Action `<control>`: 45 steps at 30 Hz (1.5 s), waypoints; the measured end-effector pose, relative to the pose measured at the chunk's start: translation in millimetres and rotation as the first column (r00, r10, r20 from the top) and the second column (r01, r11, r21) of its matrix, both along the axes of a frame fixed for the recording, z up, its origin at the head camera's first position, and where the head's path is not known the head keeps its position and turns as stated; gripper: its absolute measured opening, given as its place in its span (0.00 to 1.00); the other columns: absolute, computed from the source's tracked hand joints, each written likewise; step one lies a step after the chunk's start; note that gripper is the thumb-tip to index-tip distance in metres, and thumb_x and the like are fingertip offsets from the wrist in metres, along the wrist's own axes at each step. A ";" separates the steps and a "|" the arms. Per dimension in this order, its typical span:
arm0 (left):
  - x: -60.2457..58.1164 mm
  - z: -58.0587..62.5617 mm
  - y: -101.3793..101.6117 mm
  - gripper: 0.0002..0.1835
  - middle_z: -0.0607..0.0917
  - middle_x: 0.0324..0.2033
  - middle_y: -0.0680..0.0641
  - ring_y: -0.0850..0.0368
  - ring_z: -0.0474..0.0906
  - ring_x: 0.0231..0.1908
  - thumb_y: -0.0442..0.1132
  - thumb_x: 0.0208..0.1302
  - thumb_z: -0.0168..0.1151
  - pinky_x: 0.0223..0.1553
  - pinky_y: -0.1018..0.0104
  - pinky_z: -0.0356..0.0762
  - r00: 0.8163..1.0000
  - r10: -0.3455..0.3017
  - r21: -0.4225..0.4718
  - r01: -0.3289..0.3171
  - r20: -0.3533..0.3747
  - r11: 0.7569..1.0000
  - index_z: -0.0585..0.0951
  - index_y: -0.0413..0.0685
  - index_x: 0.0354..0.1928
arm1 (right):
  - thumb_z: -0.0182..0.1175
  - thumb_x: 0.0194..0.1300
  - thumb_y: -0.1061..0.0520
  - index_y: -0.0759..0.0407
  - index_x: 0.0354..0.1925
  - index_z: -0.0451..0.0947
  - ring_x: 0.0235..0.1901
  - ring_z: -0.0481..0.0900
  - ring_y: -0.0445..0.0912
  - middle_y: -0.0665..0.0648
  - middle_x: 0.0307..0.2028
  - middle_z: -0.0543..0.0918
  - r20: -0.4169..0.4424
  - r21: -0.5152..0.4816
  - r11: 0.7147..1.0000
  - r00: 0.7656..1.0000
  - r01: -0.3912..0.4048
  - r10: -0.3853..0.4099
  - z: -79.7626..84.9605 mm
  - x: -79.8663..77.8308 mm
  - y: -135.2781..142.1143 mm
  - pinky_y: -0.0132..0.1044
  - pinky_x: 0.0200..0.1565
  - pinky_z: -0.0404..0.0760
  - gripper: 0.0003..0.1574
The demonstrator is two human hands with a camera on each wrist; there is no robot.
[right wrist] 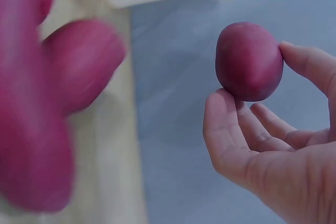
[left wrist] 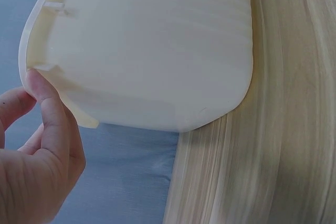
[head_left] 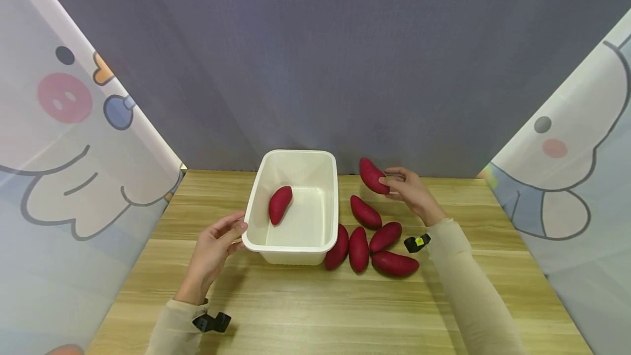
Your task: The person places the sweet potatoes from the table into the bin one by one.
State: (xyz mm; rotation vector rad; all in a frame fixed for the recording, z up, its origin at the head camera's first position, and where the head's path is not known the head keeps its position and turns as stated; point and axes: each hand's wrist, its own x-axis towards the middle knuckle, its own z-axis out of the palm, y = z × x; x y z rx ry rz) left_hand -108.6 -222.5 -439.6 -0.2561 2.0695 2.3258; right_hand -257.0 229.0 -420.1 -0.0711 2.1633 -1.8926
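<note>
A cream-white plastic bin (head_left: 296, 248) stands on the wooden table, with one red sweet potato (head_left: 280, 205) lying inside toward its left wall. At the bin's left rim, my left hand (head_left: 215, 251) pinches the edge between thumb and fingers; the left wrist view shows this grip (left wrist: 44, 124) near a corner. To the right of the bin, my right hand (head_left: 411, 193) holds another red sweet potato (head_left: 373, 175) between thumb and fingertips. In the right wrist view that sweet potato (right wrist: 249, 61) appears end-on, above the table surface.
Several more red sweet potatoes (head_left: 358, 249) lie close together right of the bin, the leftmost (head_left: 337, 248) right by its wall. A grey curtain (head_left: 315, 70) hangs behind the wooden table (head_left: 315, 311). Printed cloth panels (head_left: 64, 179) flank both sides.
</note>
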 end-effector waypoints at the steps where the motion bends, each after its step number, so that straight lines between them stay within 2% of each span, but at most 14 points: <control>1: 0.0 0.0 0.0 0.26 0.82 0.43 0.49 0.58 0.80 0.41 0.38 0.67 0.68 0.39 0.68 0.85 1.000 -0.002 0.003 0.002 -0.001 1.000 0.76 0.34 0.64 | 0.63 0.71 0.54 0.70 0.73 0.56 0.45 0.81 0.44 0.63 0.53 0.76 -0.010 0.001 1.000 1.000 -0.005 0.005 5.0 0.1 -3.4 0.40 0.47 0.85 0.43; 7: 0.7 -0.1 -0.3 0.26 0.82 0.43 0.50 0.56 0.80 0.42 0.37 0.67 0.68 0.40 0.66 0.85 1.000 -0.008 0.012 0.008 -0.003 1.000 0.75 0.34 0.64 | 0.64 0.70 0.53 0.69 0.72 0.58 0.47 0.80 0.47 0.65 0.55 0.75 -0.069 0.008 1.000 0.997 -0.021 0.021 36.3 -0.7 -30.7 0.42 0.47 0.85 0.42; 14: 0.2 -1.0 -1.1 0.26 0.82 0.44 0.49 0.55 0.80 0.42 0.37 0.68 0.68 0.40 0.65 0.85 1.000 -0.012 0.012 0.012 -0.014 1.000 0.75 0.34 0.64 | 0.66 0.68 0.54 0.69 0.68 0.64 0.44 0.81 0.50 0.66 0.49 0.79 -0.139 0.031 0.999 0.990 -0.030 0.034 73.6 -5.2 -77.7 0.46 0.47 0.85 0.38; 18: -0.2 -1.2 -1.2 0.26 0.82 0.44 0.49 0.57 0.80 0.42 0.37 0.68 0.68 0.40 0.66 0.85 1.000 -0.012 0.013 0.013 -0.019 1.000 0.75 0.34 0.64 | 0.65 0.68 0.54 0.68 0.67 0.66 0.43 0.83 0.53 0.66 0.51 0.79 -0.147 0.034 0.998 0.988 -0.046 0.051 85.9 -8.2 -107.6 0.50 0.49 0.84 0.37; 22: -0.2 -1.0 -1.2 0.26 0.82 0.44 0.49 0.57 0.80 0.42 0.36 0.67 0.68 0.39 0.67 0.85 1.000 -0.009 0.016 0.009 -0.023 1.000 0.75 0.33 0.64 | 0.66 0.67 0.53 0.66 0.67 0.67 0.46 0.83 0.54 0.64 0.53 0.79 -0.133 0.025 0.998 0.989 -0.063 0.066 92.5 -10.4 -137.7 0.49 0.51 0.84 0.36; 27: -0.7 -1.0 -1.0 0.26 0.83 0.45 0.49 0.58 0.81 0.42 0.36 0.67 0.68 0.38 0.68 0.85 1.000 -0.003 0.024 0.004 -0.025 1.000 0.75 0.33 0.64 | 0.68 0.66 0.51 0.64 0.65 0.69 0.47 0.82 0.53 0.62 0.54 0.79 -0.155 0.088 0.995 0.986 -0.046 0.059 93.6 -11.9 -171.8 0.44 0.47 0.85 0.35; 32: -0.7 -1.2 0.2 0.25 0.83 0.44 0.49 0.58 0.81 0.41 0.36 0.67 0.68 0.38 0.68 0.85 1.000 -0.003 0.030 0.004 -0.026 1.000 0.76 0.33 0.63 | 0.68 0.65 0.50 0.63 0.64 0.70 0.43 0.83 0.51 0.61 0.54 0.80 -0.180 0.201 0.979 0.981 -0.032 0.069 84.0 -11.9 -195.3 0.40 0.44 0.86 0.35; 38: -1.3 -1.3 2.0 0.26 0.83 0.46 0.48 0.56 0.81 0.43 0.36 0.67 0.68 0.39 0.67 0.85 0.999 -0.016 0.034 0.017 -0.033 0.999 0.76 0.33 0.63 | 0.69 0.64 0.50 0.63 0.61 0.71 0.44 0.84 0.50 0.61 0.50 0.83 -0.136 0.251 0.966 0.985 -0.069 0.106 67.5 -12.4 -210.4 0.39 0.42 0.86 0.33; 45: -2.1 -2.3 4.0 0.25 0.83 0.45 0.48 0.56 0.81 0.42 0.36 0.67 0.68 0.39 0.66 0.85 0.999 -0.019 0.037 0.020 -0.038 0.999 0.76 0.34 0.63 | 0.68 0.64 0.48 0.64 0.61 0.72 0.36 0.84 0.48 0.59 0.43 0.82 -0.092 0.369 0.925 0.986 -0.093 0.136 44.6 -16.0 -218.0 0.34 0.36 0.86 0.33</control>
